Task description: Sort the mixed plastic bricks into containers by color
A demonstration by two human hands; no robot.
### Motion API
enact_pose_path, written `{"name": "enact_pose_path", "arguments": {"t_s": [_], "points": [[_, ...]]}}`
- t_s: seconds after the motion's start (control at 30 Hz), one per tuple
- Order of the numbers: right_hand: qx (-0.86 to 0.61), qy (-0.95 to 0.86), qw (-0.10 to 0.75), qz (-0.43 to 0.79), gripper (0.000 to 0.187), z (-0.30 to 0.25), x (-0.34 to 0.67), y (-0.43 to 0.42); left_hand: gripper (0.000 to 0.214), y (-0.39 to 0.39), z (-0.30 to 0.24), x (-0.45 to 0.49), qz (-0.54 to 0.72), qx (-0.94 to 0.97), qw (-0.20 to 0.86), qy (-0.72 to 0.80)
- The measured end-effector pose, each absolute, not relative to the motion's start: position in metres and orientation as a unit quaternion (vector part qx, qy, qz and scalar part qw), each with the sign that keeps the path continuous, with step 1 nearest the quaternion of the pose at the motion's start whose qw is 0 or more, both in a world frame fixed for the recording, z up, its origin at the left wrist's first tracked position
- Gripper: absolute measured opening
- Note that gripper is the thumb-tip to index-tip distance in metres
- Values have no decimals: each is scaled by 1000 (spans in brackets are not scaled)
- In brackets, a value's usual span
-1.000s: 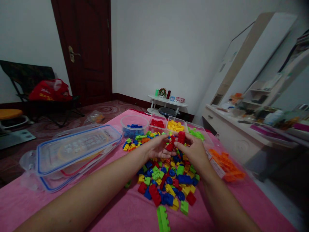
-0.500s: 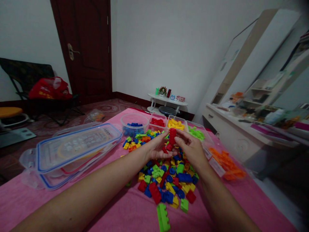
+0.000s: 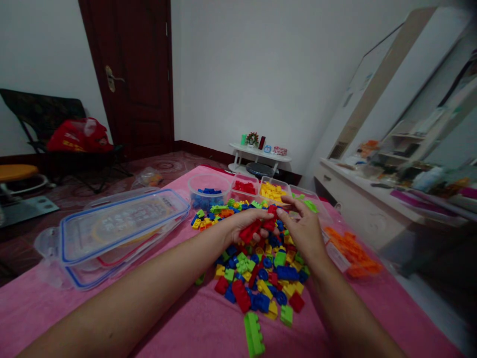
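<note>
A heap of coloured toy bricks [image 3: 257, 268] lies on a pink cloth [image 3: 186, 328]. Over the heap's far part, my left hand [image 3: 244, 223] is closed around several red bricks [image 3: 250, 231]. My right hand [image 3: 303, 231] sits just to the right, thumb and fingers touching the top end of the same red bunch; its other fingers are spread. Behind the hands stand clear tubs of blue bricks [image 3: 208, 191], red bricks [image 3: 244, 187], yellow bricks [image 3: 273, 191] and green bricks [image 3: 309, 204]. An orange-brick tub [image 3: 352, 253] lies to the right.
Stacked clear lids with blue rims [image 3: 119, 228] lie at the left on the cloth. A long green brick [image 3: 254, 334] lies near the front edge. A folding chair with a red bag [image 3: 78, 136], a dark door [image 3: 137, 74], a small white table [image 3: 259, 154] and a dresser [image 3: 372, 199] surround the bed.
The red bricks, held up between both hands a second ago, have come down to the heap and now lie gathered in my left hand. My right hand has loosened and lowered.
</note>
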State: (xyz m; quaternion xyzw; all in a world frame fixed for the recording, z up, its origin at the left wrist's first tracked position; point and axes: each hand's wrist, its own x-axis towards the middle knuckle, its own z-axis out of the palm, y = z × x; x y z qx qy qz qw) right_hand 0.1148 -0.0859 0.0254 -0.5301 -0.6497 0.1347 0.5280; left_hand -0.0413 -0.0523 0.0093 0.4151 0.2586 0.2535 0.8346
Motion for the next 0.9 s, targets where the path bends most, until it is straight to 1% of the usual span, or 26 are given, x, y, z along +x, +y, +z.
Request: {"name": "enact_pose_path", "arguments": {"t_s": [0.07,0.2,0.33,0.43,0.57,0.67,0.8,0.83,0.9], "points": [[-534,-656,510,157,40,28,117,-86,33,-53,9,-41,241,441,830,240],[-526,-681,465,209,28,30,120,-86,32,-53,9,-42,226,498,795,263],[-524,-687,457,211,21,28,120,-86,26,-53,6,-41,246,557,721,331],[-526,-689,456,205,20,27,118,-87,20,-55,6,-40,254,599,689,319],[-530,-675,478,186,23,28,115,-89,19,-60,16,-41,289,648,625,325],[-527,-664,506,161,26,30,115,-89,22,-51,30,-51,367,681,513,371],[-522,-657,516,171,25,29,116,-88,33,-13,49,-81,529,672,282,435],[-522,-657,512,184,25,27,116,-87,35,-1,52,-90,547,662,221,463],[-520,-658,503,207,26,24,115,-86,34,22,54,-107,544,650,127,515]]}}
